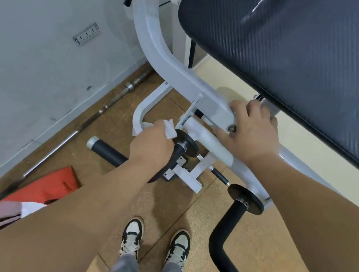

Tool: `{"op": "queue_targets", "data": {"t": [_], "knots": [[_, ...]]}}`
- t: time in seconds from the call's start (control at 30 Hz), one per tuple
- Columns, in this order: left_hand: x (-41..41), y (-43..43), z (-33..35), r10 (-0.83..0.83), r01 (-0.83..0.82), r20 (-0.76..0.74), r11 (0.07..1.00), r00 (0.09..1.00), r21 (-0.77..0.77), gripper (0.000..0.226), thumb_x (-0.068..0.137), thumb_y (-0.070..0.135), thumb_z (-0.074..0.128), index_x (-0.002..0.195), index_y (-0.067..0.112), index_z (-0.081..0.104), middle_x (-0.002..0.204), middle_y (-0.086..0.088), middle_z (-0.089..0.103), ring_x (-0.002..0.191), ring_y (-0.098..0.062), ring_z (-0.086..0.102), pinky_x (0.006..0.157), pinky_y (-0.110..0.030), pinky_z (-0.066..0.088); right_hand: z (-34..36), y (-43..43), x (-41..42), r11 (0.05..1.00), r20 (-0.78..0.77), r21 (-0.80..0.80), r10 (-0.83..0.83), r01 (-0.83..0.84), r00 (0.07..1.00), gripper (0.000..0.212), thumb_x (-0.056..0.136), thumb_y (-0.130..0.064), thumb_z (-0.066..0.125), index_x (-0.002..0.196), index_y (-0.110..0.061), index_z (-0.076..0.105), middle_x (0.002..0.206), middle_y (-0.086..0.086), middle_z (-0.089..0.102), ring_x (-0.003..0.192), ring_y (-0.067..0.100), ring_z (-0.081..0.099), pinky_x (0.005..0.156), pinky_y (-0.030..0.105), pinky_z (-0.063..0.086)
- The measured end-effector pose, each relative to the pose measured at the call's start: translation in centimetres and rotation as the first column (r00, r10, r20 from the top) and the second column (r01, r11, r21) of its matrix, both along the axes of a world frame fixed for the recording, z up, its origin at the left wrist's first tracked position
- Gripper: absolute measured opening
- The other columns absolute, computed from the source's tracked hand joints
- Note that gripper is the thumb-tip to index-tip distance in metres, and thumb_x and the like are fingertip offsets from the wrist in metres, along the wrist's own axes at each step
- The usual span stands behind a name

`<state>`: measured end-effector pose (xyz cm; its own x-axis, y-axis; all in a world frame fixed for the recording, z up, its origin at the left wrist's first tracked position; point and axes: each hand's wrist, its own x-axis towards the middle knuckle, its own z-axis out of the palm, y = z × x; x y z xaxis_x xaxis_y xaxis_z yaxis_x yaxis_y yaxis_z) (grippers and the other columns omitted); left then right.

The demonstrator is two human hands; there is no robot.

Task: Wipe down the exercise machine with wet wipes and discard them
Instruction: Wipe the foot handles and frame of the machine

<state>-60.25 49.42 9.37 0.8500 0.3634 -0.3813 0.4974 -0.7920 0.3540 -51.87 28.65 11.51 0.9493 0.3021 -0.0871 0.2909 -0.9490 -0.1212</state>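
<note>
The exercise machine has a white steel frame and a large black padded seat at the upper right. My left hand is closed around a white wet wipe, pressing it near a black handle collar low on the frame. My right hand lies flat with spread fingers on the white frame arm just under the seat edge, over a bolt. It holds nothing.
A barbell lies along the grey wall at left. A red and white package rests on the cork floor at lower left. A black curved handle bar juts out at lower right. My feet stand below.
</note>
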Motion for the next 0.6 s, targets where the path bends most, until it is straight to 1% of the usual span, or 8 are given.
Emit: {"op": "queue_targets", "data": {"t": [0.13,0.23,0.33,0.4,0.43,0.47,0.53,0.6], "knots": [[-0.7,-2.0,-3.7,-0.029,0.017,-0.082,0.990,0.996,-0.137,0.011,0.099,0.016,0.044,0.092,0.010,0.051,0.087,-0.011,0.066,0.064,-0.021,0.052,0.056,-0.031,0.039,-0.3,0.0,0.5,0.999,0.046,-0.044,0.005,-0.003,0.999,0.071,0.089,-0.081,0.044,0.137,-0.027,0.045,0.128,0.011,0.054,0.119,0.040,0.052,0.101,0.056,0.045],[-1.7,-1.7,-3.2,-0.104,0.096,-0.075,0.990,0.992,-0.103,0.018,0.100,0.019,0.047,0.116,0.011,0.050,0.088,-0.005,0.064,0.069,-0.021,0.057,0.056,-0.031,0.041,-0.4,0.0,0.4,0.998,0.054,-0.062,0.006,-0.002,0.999,0.069,0.091,-0.079,0.045,0.136,-0.026,0.046,0.129,0.011,0.055,0.120,0.040,0.053,0.100,0.055,0.045],[-3.2,-1.1,-1.5,-0.283,0.285,-0.127,0.958,0.951,0.001,0.046,0.097,0.014,0.053,0.141,0.011,0.040,0.097,-0.006,0.066,0.076,-0.022,0.060,0.060,-0.033,0.045,-0.3,0.0,0.7,0.998,0.034,-0.058,0.014,-0.012,0.999,0.067,0.092,-0.075,0.051,0.137,-0.026,0.046,0.131,0.011,0.055,0.121,0.040,0.053,0.100,0.056,0.045],[-4.7,-0.6,0.0,-0.401,0.420,-0.158,0.900,0.902,0.118,0.053,0.092,0.012,0.056,0.142,0.013,0.038,0.107,-0.003,0.066,0.091,-0.021,0.062,0.083,-0.034,0.049,-0.4,-0.1,0.7,0.998,0.025,-0.059,0.011,-0.009,1.000,0.066,0.092,-0.073,0.054,0.137,-0.026,0.045,0.131,0.011,0.055,0.121,0.039,0.052,0.100,0.057,0.046],[-5.5,-0.3,0.6,-0.453,0.484,-0.187,0.856,0.871,0.181,0.054,0.088,0.009,0.056,0.139,0.014,0.039,0.117,-0.003,0.065,0.106,-0.021,0.061,0.106,-0.036,0.041,-0.3,-0.1,0.6,0.998,0.020,-0.061,0.011,-0.009,1.000,0.066,0.091,-0.073,0.054,0.137,-0.027,0.045,0.131,0.010,0.055,0.121,0.039,0.052,0.100,0.057,0.046],[-6.6,0.0,1.3,-0.486,0.527,-0.212,0.820,0.848,0.225,0.056,0.086,0.007,0.056,0.139,0.013,0.039,0.132,-0.006,0.062,0.125,-0.021,0.055,0.122,-0.040,0.024,-0.3,0.0,0.6,0.998,0.014,-0.065,0.012,-0.011,1.000,0.066,0.091,-0.074,0.053,0.137,-0.027,0.044,0.132,0.010,0.054,0.122,0.039,0.052,0.100,0.057,0.046],[-8.7,1.1,2.6,-0.540,0.593,-0.248,0.761,0.804,0.263,0.061,0.089,0.004,0.051,0.148,0.010,0.035,0.160,-0.012,0.039,0.153,-0.022,0.027,0.127,-0.050,0.001,-0.3,-0.1,0.8,0.997,0.011,-0.074,0.013,-0.012,1.000,0.066,0.091,-0.074,0.053,0.138,-0.027,0.043,0.131,0.011,0.054,0.123,0.039,0.051,0.100,0.058,0.046],[-10.6,2.6,3.2,-0.651,0.701,-0.261,0.644,0.713,0.306,0.062,0.090,0.001,0.043,0.152,0.009,0.036,0.167,-0.011,0.024,0.157,-0.025,0.010,0.123,-0.060,-0.002,-0.3,-0.1,0.7,0.997,0.012,-0.080,0.010,-0.009,1.000,0.066,0.091,-0.073,0.055,0.138,-0.027,0.043,0.131,0.011,0.054,0.123,0.039,0.052,0.100,0.058,0.047]]}}
